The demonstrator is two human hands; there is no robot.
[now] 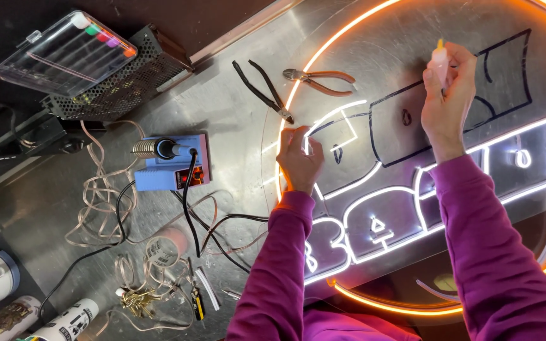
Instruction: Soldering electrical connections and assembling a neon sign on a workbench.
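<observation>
Far left of the bench [235, 107]: a clear case of coloured markers [64, 52] is propped on a perforated metal box [118, 82], off the work area. A blue soldering station [173, 163] is parked beside loose wire coils [105, 202], within reach of the left hand [298, 161]. That hand is curled, fingertips pinching the white lit strip [330, 123] at the sign panel [399, 82] — presumably to steady it. Black cutters [263, 88] and orange pliers [320, 79] lie just above. The right hand [447, 101] is closed around a small pale tube [440, 63] (tip up), held over the black channel outline.
</observation>
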